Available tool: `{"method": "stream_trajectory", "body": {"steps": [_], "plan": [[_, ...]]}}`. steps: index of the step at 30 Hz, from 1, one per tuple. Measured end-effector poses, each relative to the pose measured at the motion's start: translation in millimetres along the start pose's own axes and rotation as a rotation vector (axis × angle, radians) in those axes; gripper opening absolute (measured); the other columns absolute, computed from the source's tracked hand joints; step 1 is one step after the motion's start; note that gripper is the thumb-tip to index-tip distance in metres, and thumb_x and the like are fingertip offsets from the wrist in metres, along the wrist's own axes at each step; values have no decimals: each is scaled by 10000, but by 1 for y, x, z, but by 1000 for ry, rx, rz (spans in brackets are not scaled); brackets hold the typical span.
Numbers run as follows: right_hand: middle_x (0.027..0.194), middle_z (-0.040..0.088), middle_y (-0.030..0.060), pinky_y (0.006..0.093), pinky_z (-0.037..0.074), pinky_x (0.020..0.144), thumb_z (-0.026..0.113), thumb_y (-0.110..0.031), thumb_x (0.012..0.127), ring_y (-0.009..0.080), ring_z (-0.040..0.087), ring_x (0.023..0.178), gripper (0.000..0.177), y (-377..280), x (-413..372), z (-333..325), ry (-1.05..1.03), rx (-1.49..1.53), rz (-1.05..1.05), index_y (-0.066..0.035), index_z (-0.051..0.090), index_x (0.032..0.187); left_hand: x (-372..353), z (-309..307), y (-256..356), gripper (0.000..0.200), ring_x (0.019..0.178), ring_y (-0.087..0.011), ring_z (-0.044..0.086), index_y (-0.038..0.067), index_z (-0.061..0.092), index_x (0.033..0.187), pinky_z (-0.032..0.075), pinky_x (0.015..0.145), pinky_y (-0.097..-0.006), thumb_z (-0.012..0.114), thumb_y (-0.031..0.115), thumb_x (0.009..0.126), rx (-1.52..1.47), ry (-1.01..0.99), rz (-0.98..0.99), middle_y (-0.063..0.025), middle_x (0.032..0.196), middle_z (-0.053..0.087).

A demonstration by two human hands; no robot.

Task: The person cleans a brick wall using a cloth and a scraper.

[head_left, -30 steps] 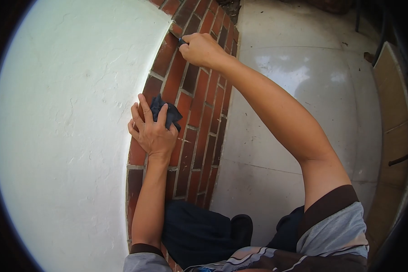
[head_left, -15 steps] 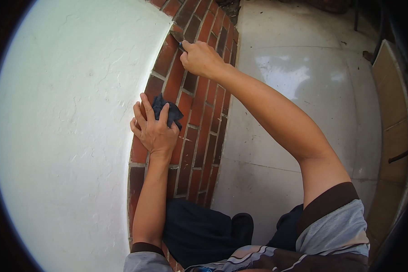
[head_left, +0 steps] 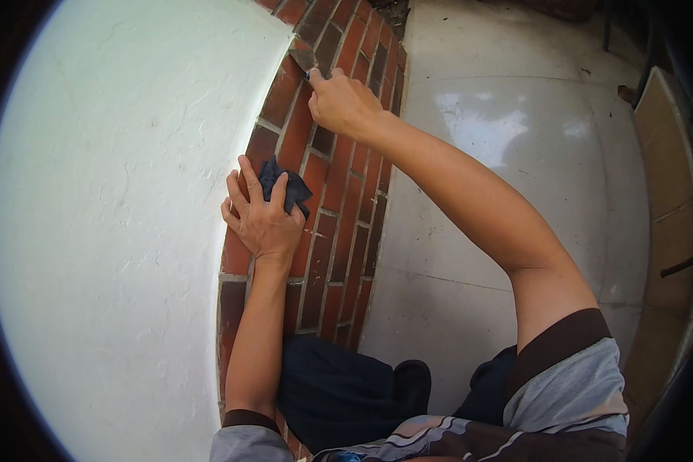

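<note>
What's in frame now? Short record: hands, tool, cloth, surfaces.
Left hand: spread against the brickwork; grip unclear
Cloth: dark, crumpled, partly under the left hand
Right hand: closed around the scraper's handle
Scraper: flat blade near the brickwork's upper left edge; contact unclear
White surface: left of the brickwork
Floor: pale, right of the brickwork

The white plastered wall (head_left: 115, 231) stands on the left; the red-brown brick band (head_left: 337, 181) borders its right side, with the pale grey tiled floor (head_left: 446, 254) right of that. Over the bricks, just beside the wall's edge, the left hand (head_left: 263, 227) has the crumpled dark cloth (head_left: 296, 196) under its fingers; farther ahead, the right hand (head_left: 343, 102) holds the flat grey scraper (head_left: 303, 59).
</note>
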State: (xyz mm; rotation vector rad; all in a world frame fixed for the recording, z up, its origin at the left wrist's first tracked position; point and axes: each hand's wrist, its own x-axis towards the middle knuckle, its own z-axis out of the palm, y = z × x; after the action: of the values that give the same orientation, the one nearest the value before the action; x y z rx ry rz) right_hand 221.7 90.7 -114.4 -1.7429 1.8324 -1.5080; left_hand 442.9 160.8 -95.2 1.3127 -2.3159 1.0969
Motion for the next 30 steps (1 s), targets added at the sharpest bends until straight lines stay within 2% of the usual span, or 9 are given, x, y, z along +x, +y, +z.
{"method": "stream_trajectory", "body": {"steps": [6, 9, 23, 27, 30], "plan": [[1126, 585, 327, 533, 543, 833, 470, -232, 964, 490, 660, 927, 514, -1, -2, 1, -9, -5, -12, -4, 453, 1425, 0, 0, 0, 412, 1422, -345, 328, 234, 793, 1059, 264, 1074, -484, 733, 134, 664, 9, 10, 3, -142, 1608, 334], [1128, 584, 329, 533, 542, 837, 469, -233, 964, 491, 658, 932, 512, -1, -1, 3, -11, 6, -6, -2, 454, 1421, -1, 5, -4, 425, 1431, -366, 301, 244, 787, 1063, 275, 1068, -524, 762, 176, 644, 36, 11, 32, -163, 1610, 311], [1177, 573, 358, 518, 526, 894, 453, -236, 960, 503, 641, 987, 535, -6, -8, 6, -51, 91, 59, 29, 443, 1425, -1, 4, -4, 438, 1431, -368, 306, 238, 789, 1059, 279, 1068, -525, 762, 165, 628, 21, 15, 31, -163, 1604, 324], [1078, 625, 341, 513, 519, 908, 451, -218, 938, 491, 636, 999, 500, -2, -1, 8, -2, 124, 56, 46, 512, 1360, 0, 2, -1, 429, 1426, -350, 322, 236, 794, 1060, 257, 1076, -488, 721, 124, 653, -3, 6, 1, -147, 1606, 335], [1018, 653, 329, 511, 515, 912, 454, -206, 917, 479, 633, 1009, 473, 3, 16, 1, -26, 176, 51, 57, 560, 1297, -1, 6, -4, 438, 1431, -364, 306, 236, 789, 1057, 276, 1070, -520, 763, 160, 626, 23, 28, 35, -165, 1603, 325]]}}
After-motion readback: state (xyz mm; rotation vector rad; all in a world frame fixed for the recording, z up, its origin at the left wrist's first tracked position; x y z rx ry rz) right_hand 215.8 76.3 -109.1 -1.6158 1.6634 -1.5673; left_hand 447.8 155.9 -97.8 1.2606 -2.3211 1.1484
